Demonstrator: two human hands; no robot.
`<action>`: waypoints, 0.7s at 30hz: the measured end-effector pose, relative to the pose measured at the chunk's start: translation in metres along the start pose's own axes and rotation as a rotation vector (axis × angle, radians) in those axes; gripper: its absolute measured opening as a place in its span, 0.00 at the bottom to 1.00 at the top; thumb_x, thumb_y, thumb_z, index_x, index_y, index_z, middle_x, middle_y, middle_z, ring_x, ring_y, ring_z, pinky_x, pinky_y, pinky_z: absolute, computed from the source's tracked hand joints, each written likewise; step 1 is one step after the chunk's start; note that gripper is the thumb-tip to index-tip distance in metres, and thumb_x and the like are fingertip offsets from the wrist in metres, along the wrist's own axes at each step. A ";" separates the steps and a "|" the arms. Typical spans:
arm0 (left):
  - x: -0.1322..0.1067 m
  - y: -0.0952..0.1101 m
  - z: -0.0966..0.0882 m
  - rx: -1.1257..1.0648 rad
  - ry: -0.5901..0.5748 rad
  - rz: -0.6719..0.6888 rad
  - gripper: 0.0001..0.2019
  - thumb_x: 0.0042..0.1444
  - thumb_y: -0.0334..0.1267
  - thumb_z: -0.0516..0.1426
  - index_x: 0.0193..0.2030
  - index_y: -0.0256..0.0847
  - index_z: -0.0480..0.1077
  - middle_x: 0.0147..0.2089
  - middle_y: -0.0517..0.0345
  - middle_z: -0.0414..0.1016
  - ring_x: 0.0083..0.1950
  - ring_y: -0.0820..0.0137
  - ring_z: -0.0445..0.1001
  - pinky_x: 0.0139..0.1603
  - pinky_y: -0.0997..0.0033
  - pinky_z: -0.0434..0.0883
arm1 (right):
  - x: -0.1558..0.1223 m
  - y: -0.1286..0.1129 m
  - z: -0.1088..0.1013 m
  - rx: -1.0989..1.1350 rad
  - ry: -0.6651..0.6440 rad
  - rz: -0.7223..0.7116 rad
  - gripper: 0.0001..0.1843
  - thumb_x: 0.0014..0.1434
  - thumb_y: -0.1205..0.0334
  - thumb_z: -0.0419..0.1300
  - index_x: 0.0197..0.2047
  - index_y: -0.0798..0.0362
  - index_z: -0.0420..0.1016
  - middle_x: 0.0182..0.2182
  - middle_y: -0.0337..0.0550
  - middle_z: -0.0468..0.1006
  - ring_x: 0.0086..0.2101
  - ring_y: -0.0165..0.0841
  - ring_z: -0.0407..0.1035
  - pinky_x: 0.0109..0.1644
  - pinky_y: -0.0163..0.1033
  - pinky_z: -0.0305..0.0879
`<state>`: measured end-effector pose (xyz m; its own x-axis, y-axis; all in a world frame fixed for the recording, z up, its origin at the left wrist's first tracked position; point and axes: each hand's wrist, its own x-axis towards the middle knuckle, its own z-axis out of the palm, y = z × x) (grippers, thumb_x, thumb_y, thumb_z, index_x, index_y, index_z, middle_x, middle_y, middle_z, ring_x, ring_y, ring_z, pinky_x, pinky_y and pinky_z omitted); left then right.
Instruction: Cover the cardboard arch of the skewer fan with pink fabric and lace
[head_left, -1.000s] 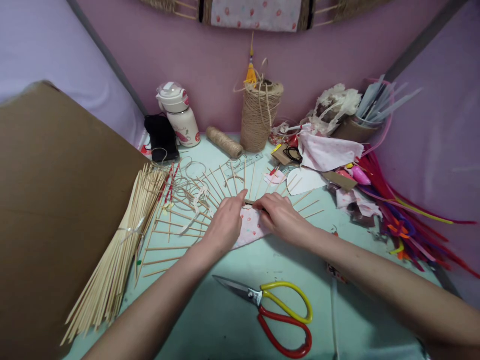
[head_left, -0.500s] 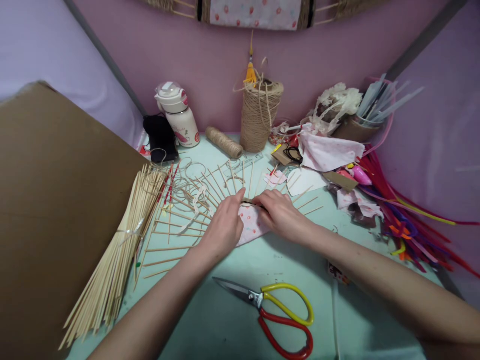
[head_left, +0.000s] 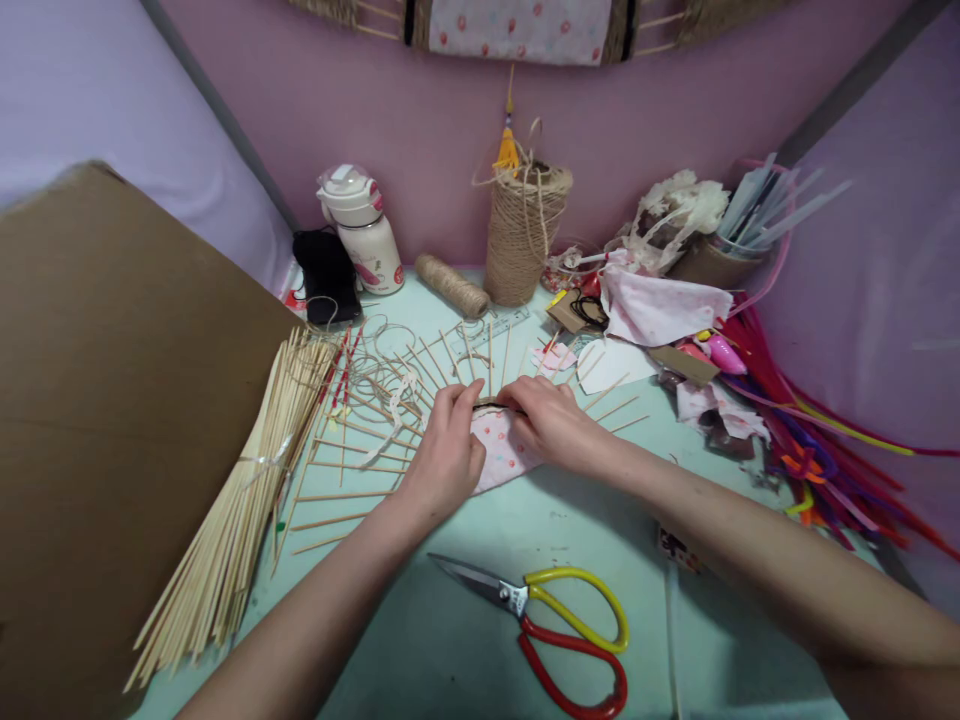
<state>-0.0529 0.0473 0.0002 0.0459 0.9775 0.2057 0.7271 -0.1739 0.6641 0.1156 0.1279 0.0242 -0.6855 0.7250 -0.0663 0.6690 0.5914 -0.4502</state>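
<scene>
A fan-shaped piece [head_left: 501, 447] lies on the table, its centre covered in white fabric with small red prints. Thin wooden sticks [head_left: 491, 355] radiate outward around it. Along the fabric's curved upper edge runs a narrow dark strip [head_left: 489, 405]. My left hand [head_left: 448, 450] is closed at the left of that edge, its fingertips on the strip. My right hand [head_left: 551, 425] pinches the edge from the right, a short gap away. Both palms hide parts of the fabric and sticks. Scissors [head_left: 514, 597] with one yellow and one red handle lie nearer to me.
At left are a bundle of sticks [head_left: 225, 530] and a cardboard sheet [head_left: 112, 400]. Behind stand a white bottle [head_left: 369, 240], a small twine roll [head_left: 452, 285] and a large twine spool [head_left: 525, 235]. Fabric scraps [head_left: 664, 305] and colourful pipe cleaners [head_left: 817, 460] lie at right.
My left fingers have shifted slightly left along the strip, and more of it shows between my hands. My right hand stays at the edge. The whole view has shifted a little.
</scene>
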 end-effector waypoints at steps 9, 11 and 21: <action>-0.001 -0.001 -0.002 -0.021 -0.001 -0.021 0.36 0.50 0.20 0.48 0.67 0.40 0.50 0.57 0.45 0.57 0.55 0.65 0.67 0.62 0.54 0.66 | 0.003 -0.008 0.003 -0.021 -0.021 -0.060 0.15 0.60 0.71 0.49 0.46 0.54 0.72 0.43 0.49 0.74 0.46 0.41 0.64 0.45 0.43 0.53; -0.002 -0.001 -0.003 -0.026 0.005 -0.026 0.36 0.49 0.19 0.48 0.67 0.41 0.50 0.57 0.46 0.57 0.54 0.66 0.68 0.62 0.55 0.66 | 0.004 -0.010 0.000 -0.026 -0.021 -0.056 0.15 0.60 0.71 0.49 0.46 0.54 0.72 0.43 0.49 0.74 0.45 0.41 0.64 0.45 0.43 0.52; 0.001 0.002 -0.004 0.003 0.003 -0.044 0.35 0.50 0.20 0.48 0.67 0.36 0.50 0.55 0.45 0.61 0.54 0.64 0.66 0.61 0.55 0.66 | 0.006 -0.010 0.003 -0.040 -0.014 -0.068 0.17 0.62 0.70 0.50 0.50 0.51 0.73 0.44 0.49 0.74 0.46 0.41 0.64 0.46 0.43 0.53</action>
<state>-0.0539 0.0470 0.0049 0.0121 0.9839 0.1781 0.7305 -0.1304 0.6704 0.1039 0.1255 0.0258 -0.7336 0.6778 -0.0488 0.6313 0.6532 -0.4181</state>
